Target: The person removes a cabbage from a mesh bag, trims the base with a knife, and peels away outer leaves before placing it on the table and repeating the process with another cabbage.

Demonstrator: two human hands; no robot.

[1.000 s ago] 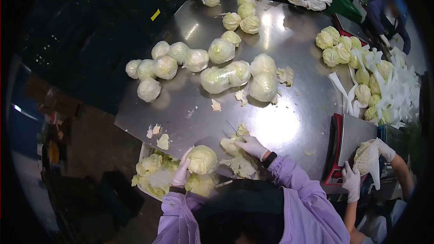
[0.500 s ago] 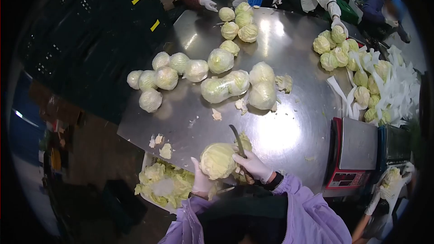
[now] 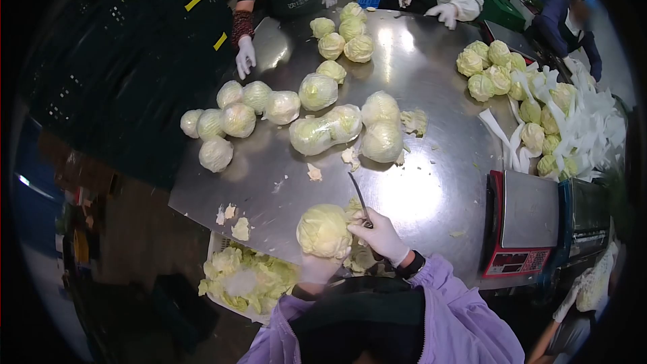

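Note:
My left hand (image 3: 319, 268), in a white glove, supports a pale green cabbage (image 3: 324, 231) from below, most of its fingers hidden behind the head. My right hand (image 3: 381, 237), also gloved, grips a knife (image 3: 358, 192) with a dark, slightly curved blade pointing up and away. Its fingertips are close to the cabbage's right side. Loose cabbage leaves lie just behind and below this hand, partly covered by it. Beyond, plastic-wrapped cabbages (image 3: 326, 130) rest on the steel table (image 3: 445, 135).
A white crate (image 3: 216, 243) of trimmed leaves stands at the table's near left edge. To the right is a red scale (image 3: 524, 229). Unwrapped cabbages (image 3: 497, 75) and white netting (image 3: 593, 125) lie at the far right. Gloved co-workers stand across the table; another person's arm is at lower right.
My left hand has shifted from the cabbage's left side to beneath it. The knife is turned slightly. A co-worker's hand has reached to the table's far left; another has left the right-hand cabbages.

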